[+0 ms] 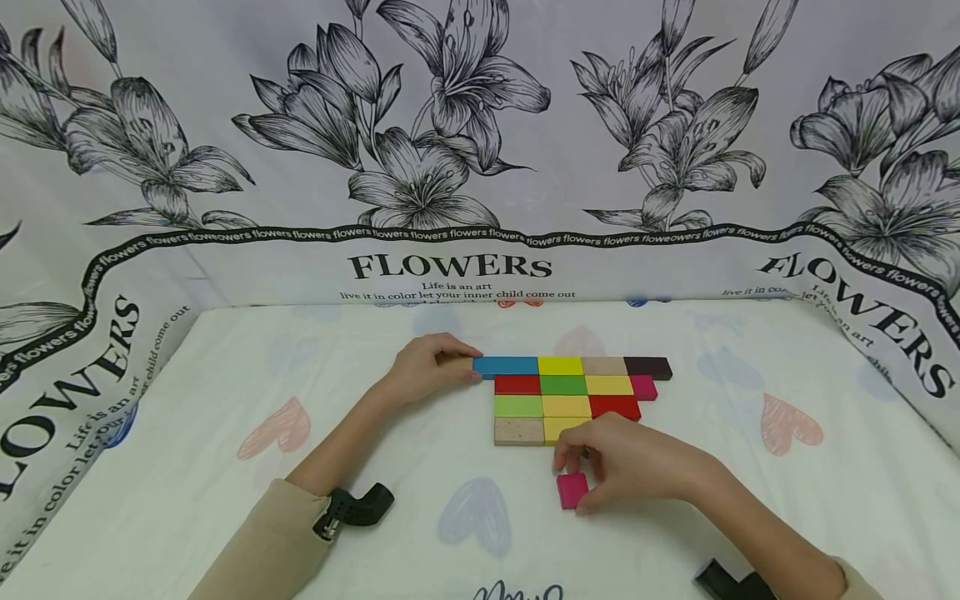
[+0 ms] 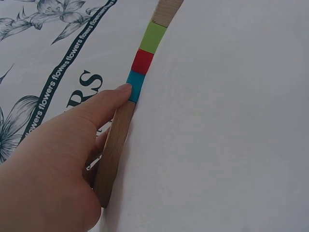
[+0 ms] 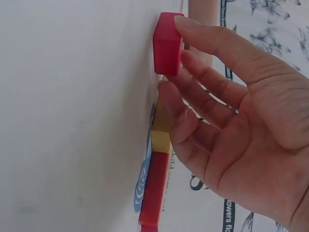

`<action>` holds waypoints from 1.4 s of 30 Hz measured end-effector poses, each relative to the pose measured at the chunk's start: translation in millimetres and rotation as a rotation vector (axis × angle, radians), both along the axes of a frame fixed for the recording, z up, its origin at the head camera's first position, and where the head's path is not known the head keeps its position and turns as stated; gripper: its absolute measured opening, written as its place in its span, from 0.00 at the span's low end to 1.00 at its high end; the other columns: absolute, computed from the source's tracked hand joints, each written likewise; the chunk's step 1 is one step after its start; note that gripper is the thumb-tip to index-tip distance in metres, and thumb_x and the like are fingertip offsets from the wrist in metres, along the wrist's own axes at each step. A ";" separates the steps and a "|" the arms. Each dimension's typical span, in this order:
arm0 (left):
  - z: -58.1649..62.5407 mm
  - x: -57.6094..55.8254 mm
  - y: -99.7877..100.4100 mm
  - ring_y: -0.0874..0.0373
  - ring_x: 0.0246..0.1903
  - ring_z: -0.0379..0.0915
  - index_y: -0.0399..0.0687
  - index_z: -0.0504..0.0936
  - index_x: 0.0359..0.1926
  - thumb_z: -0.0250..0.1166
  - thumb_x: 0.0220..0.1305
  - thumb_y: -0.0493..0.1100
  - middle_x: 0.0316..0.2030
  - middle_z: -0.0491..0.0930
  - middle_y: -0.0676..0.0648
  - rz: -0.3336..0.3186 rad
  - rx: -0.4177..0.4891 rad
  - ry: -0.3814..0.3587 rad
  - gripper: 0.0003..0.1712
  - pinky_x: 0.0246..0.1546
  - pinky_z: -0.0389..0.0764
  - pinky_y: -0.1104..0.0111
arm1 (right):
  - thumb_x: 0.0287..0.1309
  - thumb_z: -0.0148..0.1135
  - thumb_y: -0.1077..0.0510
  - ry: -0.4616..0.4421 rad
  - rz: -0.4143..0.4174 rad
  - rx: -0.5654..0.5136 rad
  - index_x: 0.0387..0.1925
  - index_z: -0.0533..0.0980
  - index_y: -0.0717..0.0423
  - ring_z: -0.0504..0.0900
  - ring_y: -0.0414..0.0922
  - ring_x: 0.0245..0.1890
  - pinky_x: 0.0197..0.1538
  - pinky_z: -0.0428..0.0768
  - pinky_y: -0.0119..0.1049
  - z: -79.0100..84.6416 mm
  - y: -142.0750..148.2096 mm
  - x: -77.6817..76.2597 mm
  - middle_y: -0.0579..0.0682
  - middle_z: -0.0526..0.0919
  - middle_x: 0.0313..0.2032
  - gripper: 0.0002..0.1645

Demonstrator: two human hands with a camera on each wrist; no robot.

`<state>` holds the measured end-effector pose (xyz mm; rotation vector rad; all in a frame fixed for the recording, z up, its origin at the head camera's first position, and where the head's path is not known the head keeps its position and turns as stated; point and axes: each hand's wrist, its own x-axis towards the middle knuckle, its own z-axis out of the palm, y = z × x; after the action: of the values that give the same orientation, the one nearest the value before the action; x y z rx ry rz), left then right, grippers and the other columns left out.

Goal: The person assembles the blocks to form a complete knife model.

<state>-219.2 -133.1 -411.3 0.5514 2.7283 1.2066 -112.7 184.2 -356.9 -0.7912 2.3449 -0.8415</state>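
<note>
My left hand (image 1: 429,367) is at the left end of a flat arrangement of coloured blocks. Its thumb and fingers lie along both sides of a plain wooden block (image 2: 116,150). One fingertip touches the neighbouring blue block (image 1: 506,367). Just in front of the arrangement, my right hand (image 1: 637,462) holds a pink block (image 1: 573,492) between thumb and fingers. Beside those fingers lies a yellow block (image 1: 558,431), partly hidden by the hand. A red block (image 1: 615,406) is behind the right hand's knuckles.
The blocks stand in several rows, with a dark brown block (image 1: 648,367) ending the far row on the right. A second pink block (image 1: 644,387) sits below it. The white cloth (image 1: 390,550) carries printed hearts; a flower-printed curtain (image 1: 555,192) rises behind.
</note>
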 end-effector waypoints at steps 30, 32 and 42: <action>0.5 1.0 0.2 0.55 0.50 0.76 0.57 0.91 0.54 0.78 0.61 0.51 0.49 0.87 0.53 -0.003 0.005 -0.001 0.20 0.54 0.73 0.59 | 0.51 0.84 0.52 0.059 0.015 -0.106 0.41 0.86 0.42 0.80 0.39 0.35 0.38 0.81 0.31 -0.2 15.7 -8.1 0.37 0.82 0.35 0.17; 0.0 0.4 0.0 0.55 0.49 0.76 0.57 0.91 0.54 0.78 0.61 0.51 0.49 0.87 0.53 -0.006 0.005 0.004 0.20 0.53 0.73 0.60 | 0.51 0.84 0.52 0.070 0.007 -0.102 0.42 0.86 0.42 0.80 0.39 0.36 0.39 0.82 0.31 1.9 19.3 -9.5 0.37 0.83 0.36 0.17; -0.6 0.1 -0.3 0.55 0.49 0.75 0.57 0.92 0.54 0.78 0.61 0.51 0.47 0.87 0.54 -0.006 0.006 0.011 0.20 0.54 0.73 0.60 | 0.52 0.83 0.54 0.196 -0.016 -0.127 0.42 0.87 0.41 0.80 0.40 0.34 0.38 0.80 0.32 10.0 40.0 -17.7 0.36 0.83 0.34 0.15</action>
<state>-219.0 -133.4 -411.9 0.5673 2.7309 1.2148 -130.4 224.3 -346.8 -0.9473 2.4894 -0.9670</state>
